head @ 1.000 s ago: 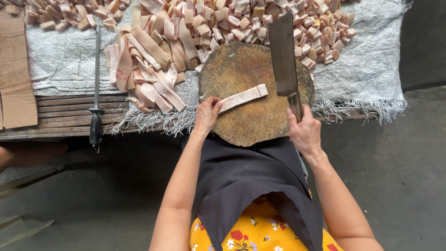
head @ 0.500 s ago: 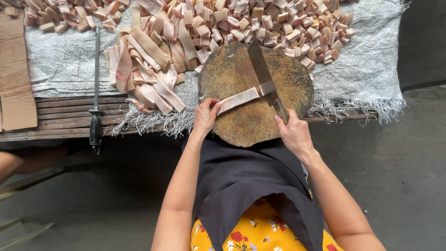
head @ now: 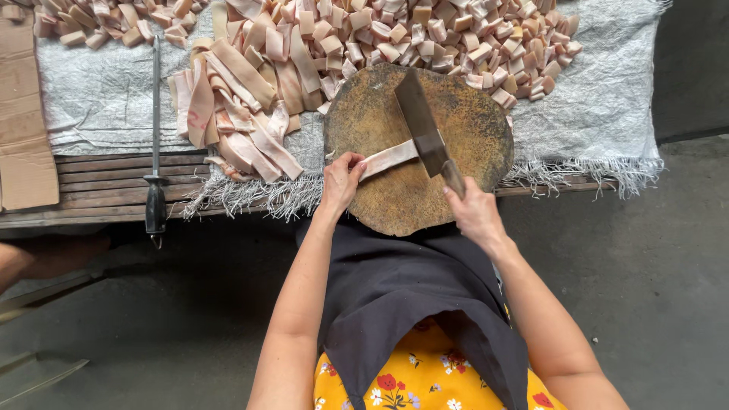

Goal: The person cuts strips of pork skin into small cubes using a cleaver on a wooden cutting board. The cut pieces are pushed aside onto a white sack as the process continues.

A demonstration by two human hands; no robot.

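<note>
I am chopping a pork strip (head: pixel 389 159) on the round block (head: pixel 364 114); my left hand (head: pixel 341 181) is pinching its nine-o'clock end, my right hand (head: pixel 474 213) is wrapped around the cleaver (head: pixel 420 121); the next cut likely calls for sliding the strip toward three o'clock.

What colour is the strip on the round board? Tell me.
Pale pink and white: the strip shows best in the head view.

One head camera looks steeply down from above, fairly near, over the person's lap toward the table (head: pixel 99 163) edge ahead.
</note>
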